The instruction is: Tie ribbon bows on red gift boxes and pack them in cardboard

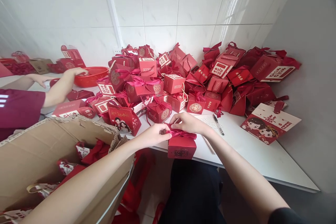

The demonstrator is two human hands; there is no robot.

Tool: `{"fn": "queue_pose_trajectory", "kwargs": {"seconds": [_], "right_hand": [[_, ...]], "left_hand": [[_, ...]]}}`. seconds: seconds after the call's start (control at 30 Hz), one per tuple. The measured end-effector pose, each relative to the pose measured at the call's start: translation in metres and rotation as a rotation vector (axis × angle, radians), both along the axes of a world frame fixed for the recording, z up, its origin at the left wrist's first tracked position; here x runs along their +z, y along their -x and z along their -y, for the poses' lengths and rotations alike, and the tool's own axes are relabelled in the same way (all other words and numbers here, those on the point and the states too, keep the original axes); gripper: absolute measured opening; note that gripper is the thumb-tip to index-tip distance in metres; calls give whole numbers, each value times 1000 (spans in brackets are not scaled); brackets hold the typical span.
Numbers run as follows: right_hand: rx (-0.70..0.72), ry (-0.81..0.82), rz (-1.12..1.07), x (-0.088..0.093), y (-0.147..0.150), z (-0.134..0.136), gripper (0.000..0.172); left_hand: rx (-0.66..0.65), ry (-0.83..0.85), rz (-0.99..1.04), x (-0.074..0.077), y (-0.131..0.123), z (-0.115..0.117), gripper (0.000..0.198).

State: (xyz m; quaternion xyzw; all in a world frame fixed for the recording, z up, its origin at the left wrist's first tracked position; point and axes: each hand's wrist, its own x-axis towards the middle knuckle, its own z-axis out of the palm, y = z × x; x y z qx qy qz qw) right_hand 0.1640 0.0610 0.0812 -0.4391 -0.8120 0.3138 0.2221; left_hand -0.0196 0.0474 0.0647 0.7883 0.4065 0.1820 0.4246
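A red gift box (181, 148) with a dark printed emblem sits at the table's front edge, right in front of me. A crimson ribbon (185, 134) lies across its top in what looks like a bow. My left hand (159, 133) pinches the ribbon at the box's left side, thumb and fingers together. Just above the box my right hand (187, 123) is closed too, its fingertips at the ribbon near the left hand; part of its grip is hidden. Close behind stands another red box (159, 110) with a gold round emblem and a bow.
Many red gift boxes (175, 83) are heaped against the tiled wall. A pen (218, 125) lies on paper to the right, near a box with cartoon figures (269, 124). At left are a cardboard carton (101, 123), a red basin (91, 77) and a co-worker's arm (61, 87).
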Motion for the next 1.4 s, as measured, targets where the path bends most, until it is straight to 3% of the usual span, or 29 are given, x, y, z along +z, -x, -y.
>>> {"fn": "queue_pose_trajectory", "kwargs": {"seconds": [0.23, 0.37, 0.57, 0.73, 0.83, 0.93, 1.17, 1.4], "right_hand": [[-93, -32, -52, -14, -2, -3, 20], [-69, 6, -49, -14, 0, -7, 8], [-344, -62, -73, -12, -5, -1, 8], [-700, -214, -129, -10, -25, 47, 32], [-642, -65, -13, -17, -27, 75, 48], [-576, 8, -9, -27, -22, 88, 47], [-494, 29, -42, -32, -22, 83, 32], [-476, 189, 69, -26, -32, 84, 40]], "left_hand": [[-11, -21, 2, -1, 0, 0, 21], [-22, -9, 18, -2, 0, 0, 22], [-37, 16, 48, -3, 0, 0, 21], [-41, 39, 53, -2, 0, 0, 23], [-35, 89, 74, -3, -1, 0, 28], [-23, 112, 104, -5, -2, -1, 30], [9, 172, 63, -4, -2, 1, 32], [-14, 223, 68, -6, 0, -2, 33]]}}
